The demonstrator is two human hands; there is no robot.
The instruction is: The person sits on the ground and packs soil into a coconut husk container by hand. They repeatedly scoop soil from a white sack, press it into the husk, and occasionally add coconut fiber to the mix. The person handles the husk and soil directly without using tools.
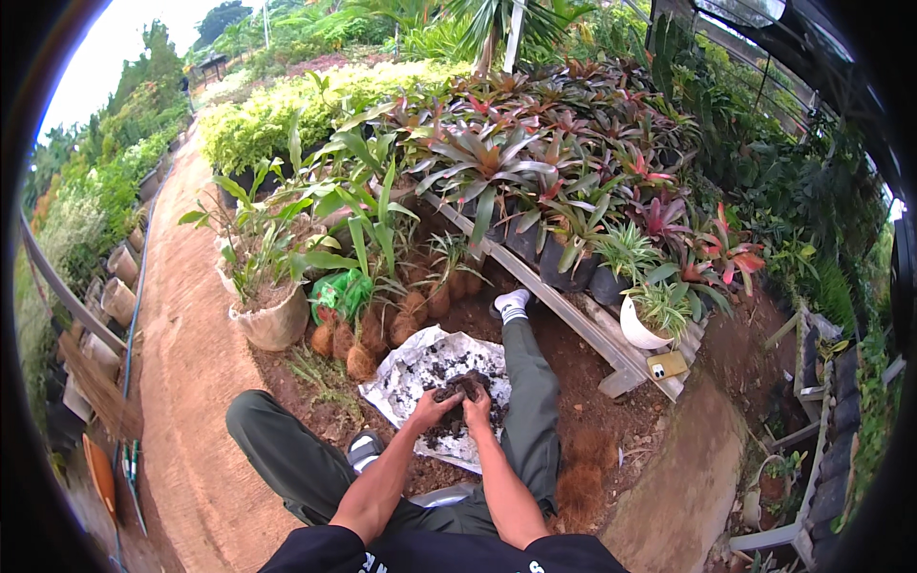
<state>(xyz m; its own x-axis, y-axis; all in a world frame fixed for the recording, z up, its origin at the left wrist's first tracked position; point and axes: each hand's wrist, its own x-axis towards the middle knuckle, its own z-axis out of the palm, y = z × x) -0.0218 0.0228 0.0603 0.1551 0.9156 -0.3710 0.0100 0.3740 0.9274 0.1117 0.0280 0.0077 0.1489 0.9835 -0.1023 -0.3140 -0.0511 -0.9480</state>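
Both my hands are cupped around a clump of dark soil [464,387] above a white plastic sheet [401,369] on the ground. My left hand [433,408] presses on the clump's left side. On its right side is my right hand [478,410], thumb close to the other thumb. Loose dark crumbs lie scattered over the sheet, with more soil [450,428] below my hands. Whether roots or a plant sit inside the clump is hidden by my fingers. Brown coconut-fibre balls [361,362], some with slender green plants, stand just past the sheet's far left edge.
Heaped coconut fibre [584,480] lies right of my leg. A green plastic bag [342,294] rests beside a fabric-potted plant [269,322]. Bromeliads [494,161] crowd a metal-edged bench [544,286], which also bears a white pot [640,326] and a phone [667,365]. A dirt path [186,358] runs left.
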